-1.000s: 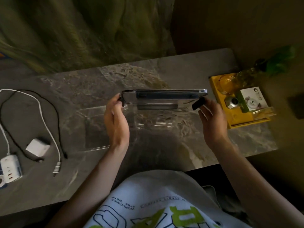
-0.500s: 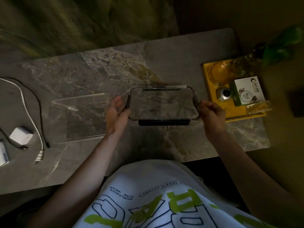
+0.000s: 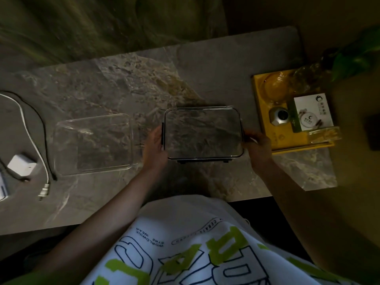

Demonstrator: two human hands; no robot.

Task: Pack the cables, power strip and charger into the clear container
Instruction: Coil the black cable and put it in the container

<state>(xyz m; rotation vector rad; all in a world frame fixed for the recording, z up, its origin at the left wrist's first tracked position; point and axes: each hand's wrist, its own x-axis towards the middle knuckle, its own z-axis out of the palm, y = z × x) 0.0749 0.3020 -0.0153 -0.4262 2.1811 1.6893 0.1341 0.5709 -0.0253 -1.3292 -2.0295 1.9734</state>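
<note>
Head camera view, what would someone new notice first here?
Most striking is the clear lid with black latches at the middle of the marble table, gripped at its short ends by the left hand and right hand. Just left of it sits the open clear container, with nothing inside. At the far left lie the white charger and loose cables, unpacked, and a yellow tray sits at the right end.

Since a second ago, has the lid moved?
Yes. The lid went from upright over the clear container to flat on its right, nearer the yellow tray.
</note>
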